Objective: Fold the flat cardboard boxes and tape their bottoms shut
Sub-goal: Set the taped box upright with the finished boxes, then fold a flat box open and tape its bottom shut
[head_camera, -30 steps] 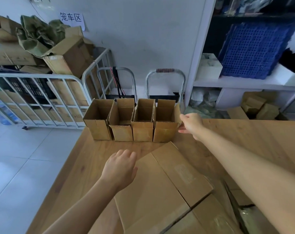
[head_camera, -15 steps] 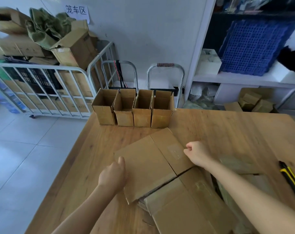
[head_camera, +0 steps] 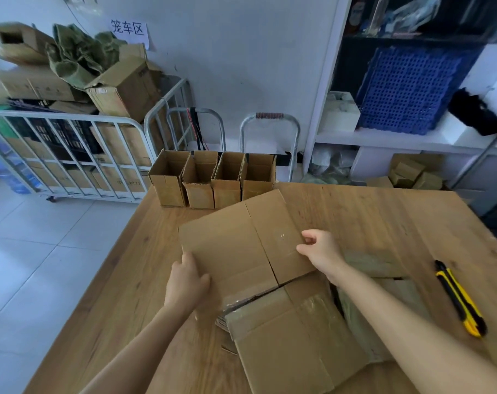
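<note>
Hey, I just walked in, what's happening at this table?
A person is putting cardboard boxes together at a wooden table. The left hand and right hand grip opposite edges of one flat cardboard box, which looks raised off the pile of flat boxes in front of them and is not yet opened. Four folded boxes stand open-topped in a row at the table's far edge. A yellow utility knife lies to the right.

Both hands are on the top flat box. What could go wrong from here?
The flat box, gripped by the left hand and right hand, has its far edge close to the four folded boxes at the table edge; opening it might knock them off.
The utility knife lies near the right forearm; a sweep might catch it.
</note>
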Demonstrator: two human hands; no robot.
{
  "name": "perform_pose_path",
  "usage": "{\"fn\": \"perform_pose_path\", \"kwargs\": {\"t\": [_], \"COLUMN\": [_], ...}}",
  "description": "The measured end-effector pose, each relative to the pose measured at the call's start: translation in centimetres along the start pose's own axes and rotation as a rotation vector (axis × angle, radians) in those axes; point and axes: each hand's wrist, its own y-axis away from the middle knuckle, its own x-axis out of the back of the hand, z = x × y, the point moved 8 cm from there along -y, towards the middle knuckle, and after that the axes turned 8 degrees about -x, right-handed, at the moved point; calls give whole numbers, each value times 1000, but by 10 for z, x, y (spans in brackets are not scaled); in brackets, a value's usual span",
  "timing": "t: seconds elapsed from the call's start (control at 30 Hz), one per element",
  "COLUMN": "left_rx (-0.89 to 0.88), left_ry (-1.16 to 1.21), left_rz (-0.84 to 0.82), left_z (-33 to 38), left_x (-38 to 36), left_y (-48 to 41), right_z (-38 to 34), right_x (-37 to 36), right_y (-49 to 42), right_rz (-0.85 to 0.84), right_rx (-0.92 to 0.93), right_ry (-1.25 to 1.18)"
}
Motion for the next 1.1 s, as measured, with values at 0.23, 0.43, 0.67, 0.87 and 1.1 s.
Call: {"fn": "perform_pose_path", "kwargs": {"t": [0.23,0.43,0.67,0.87,1.1], "left_rx": [-154,-151,-195,-128,-193], "left_ry": [210,229,297,335,400], "left_rz": [319,321,268,152,96], "left_z": [74,116,147,144,141], "left_x": [54,45,0,-49,-70], "left_y": [54,116,199,256,285], "right_z": [-5,32,112,182,227], "right_x": [58,104,151,172,160], "right_y": [52,114,181,222,256], "right_rz": [63,38,64,130,46], "right_rx": [122,151,112,16,25], "right_ry": [-165,-143,-108,-5,-145]}}
